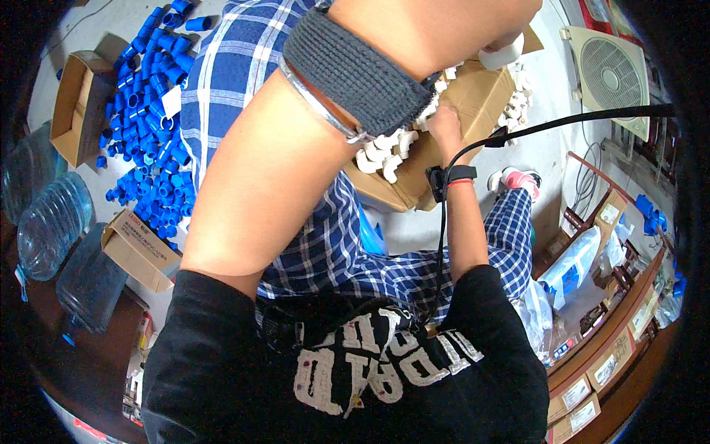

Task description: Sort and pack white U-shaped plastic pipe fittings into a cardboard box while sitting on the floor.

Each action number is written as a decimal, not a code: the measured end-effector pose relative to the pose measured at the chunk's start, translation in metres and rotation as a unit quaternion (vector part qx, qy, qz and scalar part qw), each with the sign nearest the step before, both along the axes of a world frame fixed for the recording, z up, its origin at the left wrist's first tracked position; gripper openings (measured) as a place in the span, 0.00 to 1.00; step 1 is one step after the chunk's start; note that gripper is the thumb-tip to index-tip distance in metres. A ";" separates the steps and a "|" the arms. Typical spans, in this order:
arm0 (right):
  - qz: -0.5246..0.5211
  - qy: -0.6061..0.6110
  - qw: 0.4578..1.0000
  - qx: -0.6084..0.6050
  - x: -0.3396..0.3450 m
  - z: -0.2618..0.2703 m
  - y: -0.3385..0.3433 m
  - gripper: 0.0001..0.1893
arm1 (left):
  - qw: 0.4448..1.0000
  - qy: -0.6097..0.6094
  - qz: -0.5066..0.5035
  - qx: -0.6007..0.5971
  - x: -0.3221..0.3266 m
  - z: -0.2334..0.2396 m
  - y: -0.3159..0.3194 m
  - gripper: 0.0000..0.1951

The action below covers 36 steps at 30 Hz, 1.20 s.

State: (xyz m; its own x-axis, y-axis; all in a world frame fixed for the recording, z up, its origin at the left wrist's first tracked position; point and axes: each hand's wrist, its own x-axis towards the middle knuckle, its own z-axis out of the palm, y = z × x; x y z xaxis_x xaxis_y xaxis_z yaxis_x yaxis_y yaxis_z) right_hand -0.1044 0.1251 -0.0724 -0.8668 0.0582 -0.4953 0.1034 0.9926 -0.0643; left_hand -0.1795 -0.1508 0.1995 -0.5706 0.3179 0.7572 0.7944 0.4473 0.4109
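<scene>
My left hand (444,28) is raised close to the camera, partly cut off by the top edge. Its curled fingers hold a white plastic piece (503,54), mostly covered by them. A dark knitted band and a metal bangle circle that wrist. Lower down, my right hand (445,129) rests at a cardboard box (482,94), beside white plastic elbow fittings (383,155). A black wristwatch and a red string sit on this wrist. My left arm hides part of the fittings, and I cannot see whether the right fingers grip one.
Blue plastic fittings (150,111) are heaped on the floor at left, near two open cartons (69,111) and large clear water bottles (52,227). More white fittings (516,102) lie beyond the box. A black cable (554,119) crosses the view. A square fan (610,77) stands at right.
</scene>
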 end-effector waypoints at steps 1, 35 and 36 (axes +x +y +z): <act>-0.005 0.049 0.999 -0.014 0.003 -0.003 -0.001 0.14 | 1.000 0.000 -0.002 0.007 0.000 -0.001 -0.001 0.08; -0.150 0.227 0.909 -0.317 -0.015 0.065 -0.025 0.20 | 0.999 0.014 0.033 0.016 -0.001 -0.020 0.006 0.09; -0.147 0.268 0.887 -0.347 -0.023 0.082 -0.029 0.19 | 0.998 0.020 0.022 0.061 -0.001 -0.024 0.007 0.11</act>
State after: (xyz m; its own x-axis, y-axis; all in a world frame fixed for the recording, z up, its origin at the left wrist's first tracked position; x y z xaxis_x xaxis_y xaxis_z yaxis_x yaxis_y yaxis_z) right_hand -0.1275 0.0964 0.0100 -0.9864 0.1631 -0.0224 0.1216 0.6301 -0.7670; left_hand -0.1809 -0.1435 0.1758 -0.5503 0.1967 0.8114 0.7920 0.4307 0.4328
